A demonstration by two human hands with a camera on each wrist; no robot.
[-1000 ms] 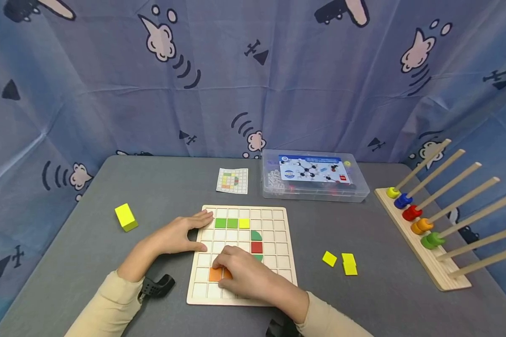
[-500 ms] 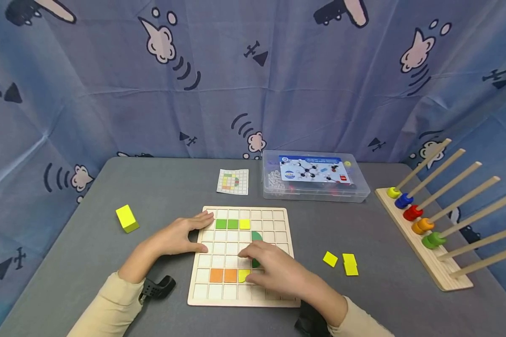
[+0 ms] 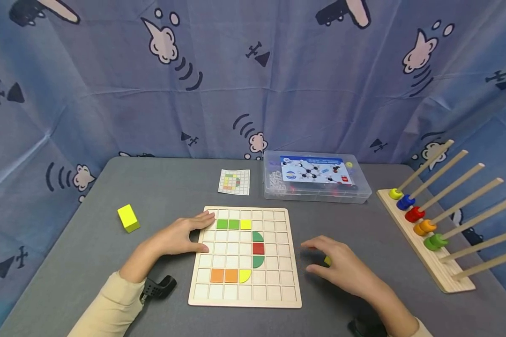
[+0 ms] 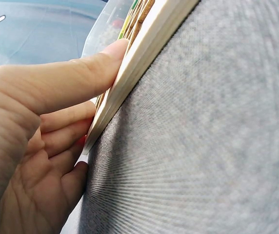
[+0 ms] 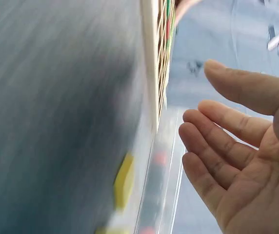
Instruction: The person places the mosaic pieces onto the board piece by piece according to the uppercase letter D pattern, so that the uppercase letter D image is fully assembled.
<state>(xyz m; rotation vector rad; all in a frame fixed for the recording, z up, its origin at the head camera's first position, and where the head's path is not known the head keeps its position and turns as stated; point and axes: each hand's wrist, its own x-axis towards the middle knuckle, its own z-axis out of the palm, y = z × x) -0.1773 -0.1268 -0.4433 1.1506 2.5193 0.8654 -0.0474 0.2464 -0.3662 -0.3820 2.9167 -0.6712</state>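
A wooden grid board (image 3: 274, 293) lies flat in front of me. My left hand (image 3: 179, 236) rests on its left edge, thumb and fingertips touching the wood. On the board sit two green squares (image 3: 222, 224) and a yellow square (image 3: 246, 224), a red square (image 3: 258, 248) between two green rounded tiles (image 3: 258, 236), and two orange squares (image 3: 217, 275) beside a yellow quarter-round tile (image 3: 244, 276). Right of the board, my right hand (image 3: 346, 267) is over loose yellow tiles, mostly hiding them; one yellow tile (image 5: 124, 181) shows in the right wrist view. Nothing is between its parted fingers and thumb.
A pattern card (image 3: 234, 182) lies behind the board, next to a clear plastic box (image 3: 316, 191). At the right stands a wooden peg rack (image 3: 430, 248) with coloured rings. A yellow block (image 3: 128, 218) is on the left of the grey table (image 3: 168, 182).
My right hand has left the board's lower rows and moved right to above the loose yellow tiles. The yellow quarter-round tile beside the orange squares is now uncovered. My left hand stays put.
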